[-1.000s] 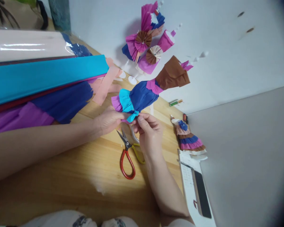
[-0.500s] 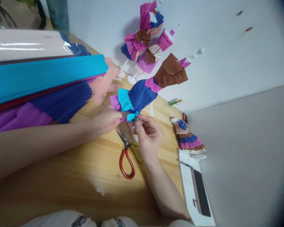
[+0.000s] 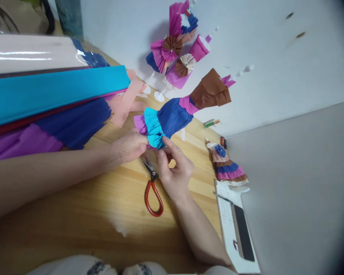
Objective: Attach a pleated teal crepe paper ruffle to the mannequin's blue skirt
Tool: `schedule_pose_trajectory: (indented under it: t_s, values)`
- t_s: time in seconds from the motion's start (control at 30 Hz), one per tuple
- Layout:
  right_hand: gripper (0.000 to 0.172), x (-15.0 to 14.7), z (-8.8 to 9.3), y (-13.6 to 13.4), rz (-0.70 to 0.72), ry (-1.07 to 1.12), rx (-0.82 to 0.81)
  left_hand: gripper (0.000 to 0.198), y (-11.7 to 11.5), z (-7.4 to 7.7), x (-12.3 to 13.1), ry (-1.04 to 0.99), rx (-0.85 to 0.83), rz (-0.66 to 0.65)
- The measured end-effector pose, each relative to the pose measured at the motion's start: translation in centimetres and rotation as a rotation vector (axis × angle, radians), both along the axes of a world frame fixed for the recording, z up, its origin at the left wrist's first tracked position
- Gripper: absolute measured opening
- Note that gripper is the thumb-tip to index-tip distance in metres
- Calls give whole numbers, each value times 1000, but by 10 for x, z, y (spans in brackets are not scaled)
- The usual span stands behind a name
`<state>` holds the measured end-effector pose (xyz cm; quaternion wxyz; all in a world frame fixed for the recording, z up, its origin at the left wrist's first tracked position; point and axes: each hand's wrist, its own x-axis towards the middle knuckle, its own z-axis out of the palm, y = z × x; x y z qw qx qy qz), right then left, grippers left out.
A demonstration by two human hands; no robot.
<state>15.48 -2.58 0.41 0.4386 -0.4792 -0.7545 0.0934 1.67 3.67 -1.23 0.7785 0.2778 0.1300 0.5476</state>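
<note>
A small paper dress (image 3: 176, 116) has a brown top, a pink waistband, a blue skirt and a turquoise ruffle (image 3: 154, 128) above a purple one. It leans up and to the right over the table. My left hand (image 3: 132, 146) is closed on the lower edge of its ruffles. The forefinger of my right hand (image 3: 176, 166) touches the turquoise ruffle, its thumb close below, the fingers curled with a gap between them. Red-handled scissors (image 3: 154, 194) lie partly open just below my hands, one handle hidden behind my right hand.
Rolls of crepe paper, with a turquoise one (image 3: 57, 91) among them, lie at the left by pink strips (image 3: 127, 103). Dressed paper figures (image 3: 174, 57) stand against the wall. A striped dress (image 3: 231, 168) and a white box (image 3: 236, 225) are on the right.
The turquoise ruffle, bunched at my right fingertips before, now spreads out flatter. My right hand has shifted slightly left, over the yellow scissor handle. The dress top has moved a little right and down.
</note>
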Motion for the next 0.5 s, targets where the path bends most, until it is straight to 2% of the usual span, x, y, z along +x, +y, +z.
schedule_pose_trajectory:
  t_s: [0.27,0.5]
  values:
    - [43,4,-10,4,-14,-155,95,32,1,-11,-2,3,-33,-90]
    - [42,0,-13,4,-51,-201,181,32,0,-10,-1,-16,-35,-56]
